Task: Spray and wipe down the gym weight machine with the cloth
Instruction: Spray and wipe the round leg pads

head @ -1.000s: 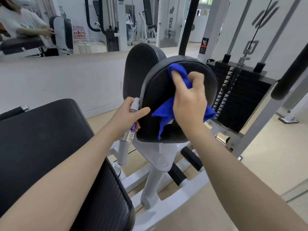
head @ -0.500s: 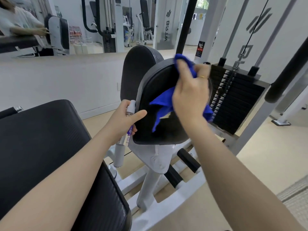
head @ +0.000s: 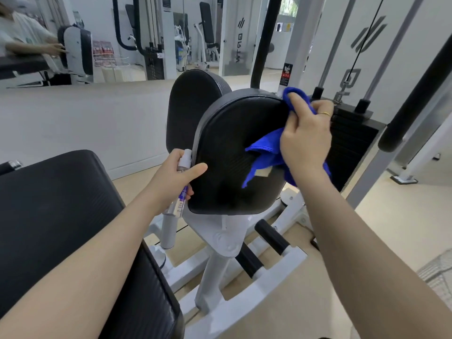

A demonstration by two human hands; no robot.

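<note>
Reaching forward from the lower right, the right hand (head: 305,140) grips a bunched blue cloth (head: 266,152) against the upper right edge of the nearer black pad (head: 227,162) of the gym weight machine, its forefinger curled over the top corner of the pad with cloth wrapped beneath it; loose folds of the cloth hang down across the pad's face and behind the wrist. A gold ring (head: 325,114) shows on one finger. The left hand (head: 171,179), its forearm stretched in from the lower left, holds a slim spray bottle (head: 182,184) nearly upright in curled fingers, with the thumb extended and pressing on the pad's left edge. A second black pad (head: 190,106) stands just behind the first. The weight stack (head: 352,148) sits behind the right hand, and a black padded seat (head: 49,216) lies under the left forearm.
</note>
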